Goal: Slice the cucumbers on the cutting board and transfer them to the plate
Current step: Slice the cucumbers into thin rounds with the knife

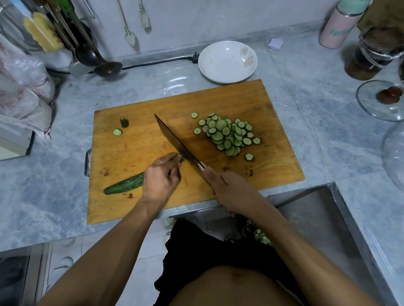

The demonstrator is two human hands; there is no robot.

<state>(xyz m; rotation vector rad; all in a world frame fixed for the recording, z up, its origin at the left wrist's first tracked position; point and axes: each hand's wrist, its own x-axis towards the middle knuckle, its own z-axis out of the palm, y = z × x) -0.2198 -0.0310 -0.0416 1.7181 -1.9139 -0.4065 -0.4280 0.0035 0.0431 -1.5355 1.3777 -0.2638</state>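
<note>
On the wooden cutting board [227, 97], your left hand [160, 178] curls over a whole cucumber [125, 185] at its near-left part; your right hand [231, 194] grips the knife [178, 142] mid-board; slices [228, 133] pile right; the white plate [227, 62] sits just behind.

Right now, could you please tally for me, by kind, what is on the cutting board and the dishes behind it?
Whole cucumber, held by the left hand: 1
Knife, held by the right hand: 1
Pile of slices: 1
Cut end pieces, stub and slice: 2
Plate, empty: 1
Total: 6
</note>
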